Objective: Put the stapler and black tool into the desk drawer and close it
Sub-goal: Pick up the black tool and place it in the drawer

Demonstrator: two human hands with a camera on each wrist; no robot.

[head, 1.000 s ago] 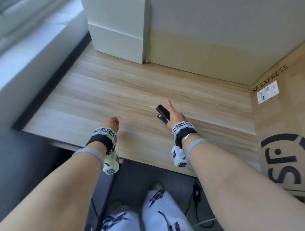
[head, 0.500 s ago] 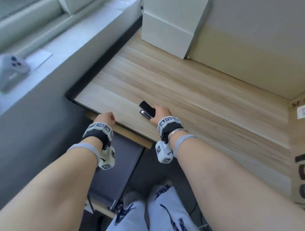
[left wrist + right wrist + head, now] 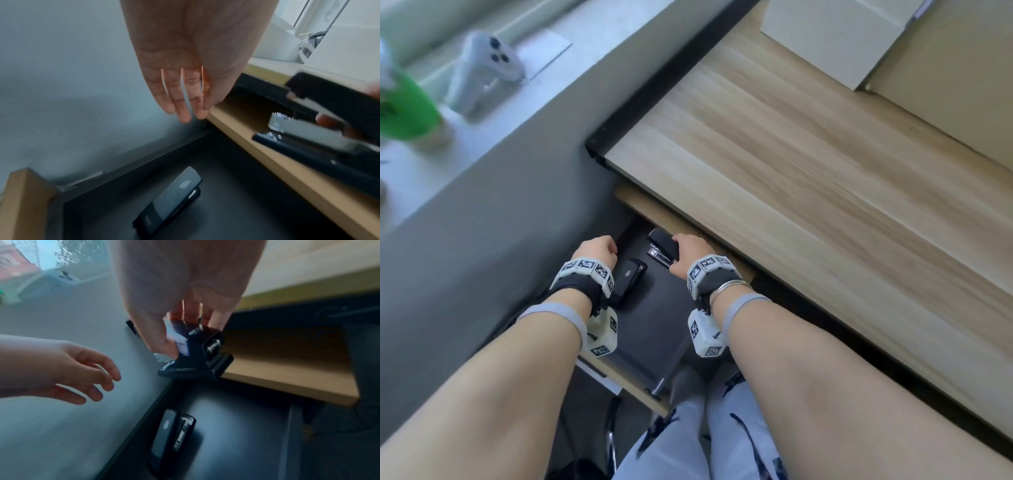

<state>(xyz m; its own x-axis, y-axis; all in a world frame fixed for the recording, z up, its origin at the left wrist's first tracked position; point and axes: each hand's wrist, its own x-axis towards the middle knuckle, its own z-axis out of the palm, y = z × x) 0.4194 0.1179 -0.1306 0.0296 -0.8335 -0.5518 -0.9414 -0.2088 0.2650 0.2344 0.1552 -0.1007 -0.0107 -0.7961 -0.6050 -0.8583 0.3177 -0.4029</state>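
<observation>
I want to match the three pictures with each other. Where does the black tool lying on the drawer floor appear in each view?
Head: the black tool lies left of centre, beside the left hand's wrist.
Left wrist: bottom centre, below the open hand.
Right wrist: bottom centre, below the stapler that the right hand grips.
Shared landmark: the dark drawer floor under it.

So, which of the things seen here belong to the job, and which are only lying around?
Belong to the job:
- stapler, gripped by the right hand above the drawer
- black tool, lying in the open drawer
- left hand, holding nothing

Only lying around:
- white controller on the sill
- green object, blurred
- white box on the desk
</observation>
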